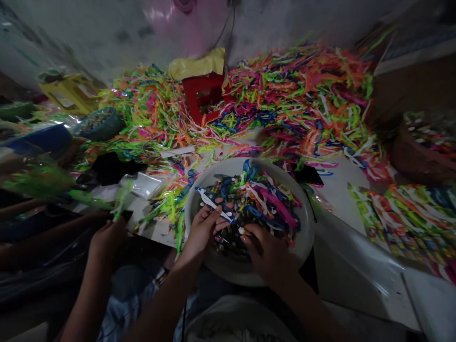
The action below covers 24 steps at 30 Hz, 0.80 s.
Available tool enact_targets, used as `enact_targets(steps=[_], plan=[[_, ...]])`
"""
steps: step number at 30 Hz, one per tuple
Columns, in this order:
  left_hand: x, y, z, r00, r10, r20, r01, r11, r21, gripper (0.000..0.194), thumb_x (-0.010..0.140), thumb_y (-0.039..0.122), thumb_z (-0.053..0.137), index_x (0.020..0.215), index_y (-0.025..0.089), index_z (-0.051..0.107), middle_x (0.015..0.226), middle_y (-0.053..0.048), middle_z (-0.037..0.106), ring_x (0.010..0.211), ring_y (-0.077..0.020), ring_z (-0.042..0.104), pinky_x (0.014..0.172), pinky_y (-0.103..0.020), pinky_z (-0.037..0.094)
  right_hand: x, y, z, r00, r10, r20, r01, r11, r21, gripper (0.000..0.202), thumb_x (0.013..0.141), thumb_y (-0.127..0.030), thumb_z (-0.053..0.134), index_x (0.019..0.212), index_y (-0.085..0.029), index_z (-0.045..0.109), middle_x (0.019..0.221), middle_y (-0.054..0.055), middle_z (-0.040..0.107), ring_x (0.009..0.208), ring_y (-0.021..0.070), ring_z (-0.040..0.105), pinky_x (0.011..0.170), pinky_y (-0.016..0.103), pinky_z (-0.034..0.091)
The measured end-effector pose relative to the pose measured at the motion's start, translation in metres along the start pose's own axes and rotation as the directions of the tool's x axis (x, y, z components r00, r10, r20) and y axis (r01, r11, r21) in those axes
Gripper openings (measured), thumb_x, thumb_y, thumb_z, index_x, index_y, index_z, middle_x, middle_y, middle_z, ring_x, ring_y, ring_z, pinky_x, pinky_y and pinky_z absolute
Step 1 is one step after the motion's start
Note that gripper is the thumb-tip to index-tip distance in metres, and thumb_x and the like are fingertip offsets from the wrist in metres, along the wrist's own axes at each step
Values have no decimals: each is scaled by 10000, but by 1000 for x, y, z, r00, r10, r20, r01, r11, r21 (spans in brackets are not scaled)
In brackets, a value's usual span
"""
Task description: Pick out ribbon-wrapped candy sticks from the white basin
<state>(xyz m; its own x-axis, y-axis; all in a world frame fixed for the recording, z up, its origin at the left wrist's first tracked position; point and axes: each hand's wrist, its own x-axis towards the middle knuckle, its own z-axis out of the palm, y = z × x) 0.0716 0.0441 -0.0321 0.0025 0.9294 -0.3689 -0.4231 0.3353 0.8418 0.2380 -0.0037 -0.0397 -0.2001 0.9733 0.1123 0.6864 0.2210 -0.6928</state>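
Note:
A wide pale basin (304, 237) holds small dark and coloured pieces with strips of blue, pink, orange and white plastic on top. Over its left part, my left hand (206, 223) is closed on a white and blue strip (215, 205), which slants down to the right across the fingers. My right hand (261, 244), over the basin's middle, pinches a small white piece (242, 231) between thumb and forefinger. The two hands are close together but apart.
Heaps of bright plastic strips (292, 90) cover the back, around a red stool (192, 99). Another person's hand (110, 235) holds a green strip at the left. Bundled strips (409, 223) lie at the right, below a reddish basin (420, 156). A blue bowl (116, 126) stands back left.

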Motion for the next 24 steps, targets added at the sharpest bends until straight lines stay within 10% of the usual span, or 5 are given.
enact_targets(steps=[24], plan=[[-4,-7,-1,995,-10,97,7,1000,30,422,682,329,731,1036,162,575,899,-57,723,771,-208,696,680,-328,580,-4,-4,1,994,-56,-89,46,993,-112,192,893,-319,472,982,-192,584,816,32,685,752,172,647,637,231,399]])
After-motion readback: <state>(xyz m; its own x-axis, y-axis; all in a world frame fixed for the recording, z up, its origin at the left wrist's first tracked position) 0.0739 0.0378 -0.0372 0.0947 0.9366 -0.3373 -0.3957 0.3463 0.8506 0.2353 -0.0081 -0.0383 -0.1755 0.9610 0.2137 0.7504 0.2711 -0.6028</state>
